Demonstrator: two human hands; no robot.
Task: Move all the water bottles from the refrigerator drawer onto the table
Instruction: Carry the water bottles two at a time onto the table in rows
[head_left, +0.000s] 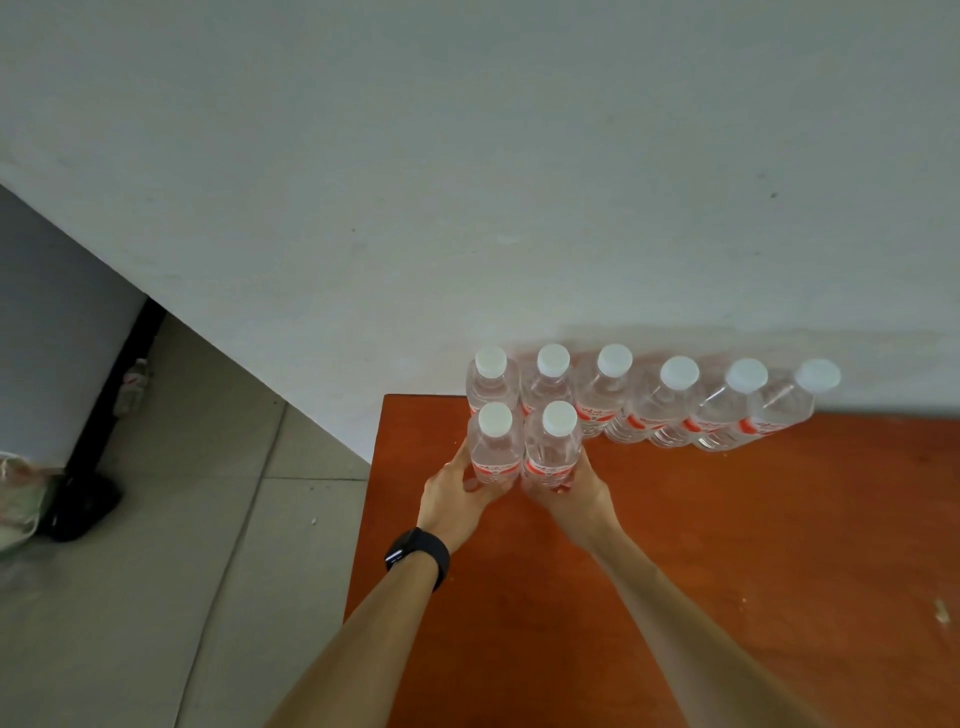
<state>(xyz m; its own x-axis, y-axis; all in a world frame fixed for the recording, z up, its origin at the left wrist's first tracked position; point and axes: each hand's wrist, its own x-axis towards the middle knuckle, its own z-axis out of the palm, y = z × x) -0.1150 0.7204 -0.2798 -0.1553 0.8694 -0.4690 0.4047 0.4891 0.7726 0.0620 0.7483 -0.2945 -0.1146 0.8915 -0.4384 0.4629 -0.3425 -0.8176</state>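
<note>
Several clear water bottles with white caps and red labels stand in a row (670, 410) along the wall on the orange table (727, 545). In front of the row's left end stand two more bottles. My left hand (457, 496) grips the left one (496, 449) low on its body. My right hand (579, 496) grips the right one (553, 447) the same way. Both bottles are upright, near the table's back left corner. A black watch sits on my left wrist.
A pale wall (519, 182) rises right behind the row. Left of the table is a tiled floor (171, 519), with a grey appliance body (52, 338) at the far left, a small bottle (134, 387) lying by it and a plastic bag (21, 499).
</note>
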